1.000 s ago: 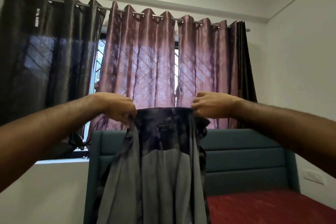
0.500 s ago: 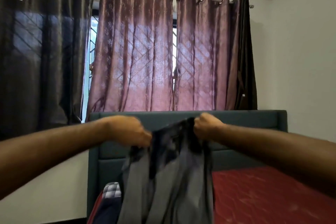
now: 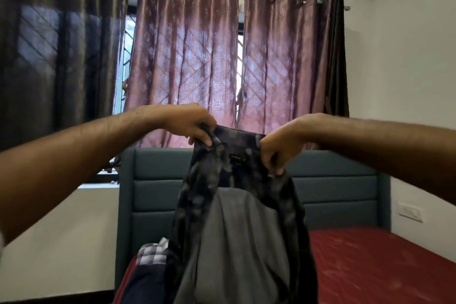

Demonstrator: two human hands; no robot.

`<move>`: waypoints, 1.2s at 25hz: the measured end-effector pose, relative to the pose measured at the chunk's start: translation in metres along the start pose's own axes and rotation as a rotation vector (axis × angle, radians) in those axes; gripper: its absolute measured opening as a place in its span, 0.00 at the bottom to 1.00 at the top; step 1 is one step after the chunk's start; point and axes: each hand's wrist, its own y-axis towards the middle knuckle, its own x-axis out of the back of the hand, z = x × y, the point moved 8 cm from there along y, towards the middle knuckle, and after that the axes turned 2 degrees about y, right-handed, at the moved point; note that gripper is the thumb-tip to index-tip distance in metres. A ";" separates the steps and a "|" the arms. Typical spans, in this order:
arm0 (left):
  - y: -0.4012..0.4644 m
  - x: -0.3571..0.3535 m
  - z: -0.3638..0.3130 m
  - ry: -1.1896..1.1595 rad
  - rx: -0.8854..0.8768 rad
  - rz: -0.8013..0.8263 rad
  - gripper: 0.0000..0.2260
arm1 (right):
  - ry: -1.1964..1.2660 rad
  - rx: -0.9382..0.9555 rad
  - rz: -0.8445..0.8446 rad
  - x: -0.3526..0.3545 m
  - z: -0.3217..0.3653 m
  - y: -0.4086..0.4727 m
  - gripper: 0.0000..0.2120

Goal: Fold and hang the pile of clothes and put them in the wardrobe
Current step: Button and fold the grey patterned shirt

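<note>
Shirt of dark patterned fabric with grey lining hangs from your left hand and right hand, both pinching its collar; next, lay it flat on the red bed to fold.

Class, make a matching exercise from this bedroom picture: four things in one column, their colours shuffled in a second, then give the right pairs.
Things:
1. mattress
2. headboard
3. middle curtain
4. wall

Colours:
A. white
B. mauve
C. red
D. teal

Pairs: 1-C, 2-D, 3-B, 4-A
</note>
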 end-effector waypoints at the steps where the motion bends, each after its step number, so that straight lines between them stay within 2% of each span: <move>1: 0.002 0.005 -0.002 -0.023 0.009 -0.058 0.10 | 0.103 0.054 -0.080 0.007 0.008 0.002 0.07; 7: -0.007 0.018 -0.005 -0.023 0.064 -0.236 0.12 | 0.256 0.107 -0.530 0.047 0.015 -0.008 0.12; 9: -0.009 0.020 -0.007 -0.028 0.063 -0.284 0.12 | 0.325 0.083 -0.688 0.060 0.012 -0.010 0.09; 12: -0.013 0.026 -0.008 -0.006 0.058 -0.360 0.13 | 0.488 -0.018 -0.830 0.067 -0.003 -0.010 0.25; 13: -0.014 0.028 -0.009 -0.005 0.052 -0.379 0.13 | 0.489 -0.029 -0.837 0.068 -0.005 -0.007 0.26; 14: -0.014 0.028 -0.011 0.009 0.046 -0.401 0.13 | 0.473 -0.034 -0.838 0.070 -0.006 -0.006 0.21; 16: -0.011 0.028 -0.019 0.053 0.021 -0.451 0.12 | 0.424 -0.024 -0.827 0.070 -0.007 0.000 0.04; 18: -0.006 0.026 -0.024 0.034 -0.022 -0.510 0.12 | 0.430 -0.030 -0.847 0.069 -0.010 0.003 0.09; 21: -0.002 0.016 -0.024 -0.092 -0.098 -0.542 0.16 | 0.359 -0.123 -0.891 0.068 -0.027 0.001 0.06; 24: 0.003 0.003 -0.032 -0.120 -0.198 -0.515 0.21 | 0.335 -0.105 -0.760 0.062 -0.038 0.002 0.06; 27: 0.002 -0.003 -0.045 -0.121 -0.281 -0.523 0.23 | 0.248 -0.056 -0.621 0.058 -0.033 0.012 0.14; 28: -0.001 -0.004 -0.047 -0.120 -0.288 -0.542 0.23 | 0.280 -0.041 -0.607 0.058 -0.030 0.014 0.14; 30: -0.007 -0.003 -0.046 -0.154 -0.257 -0.645 0.24 | 0.416 0.001 -0.650 0.060 -0.032 0.015 0.08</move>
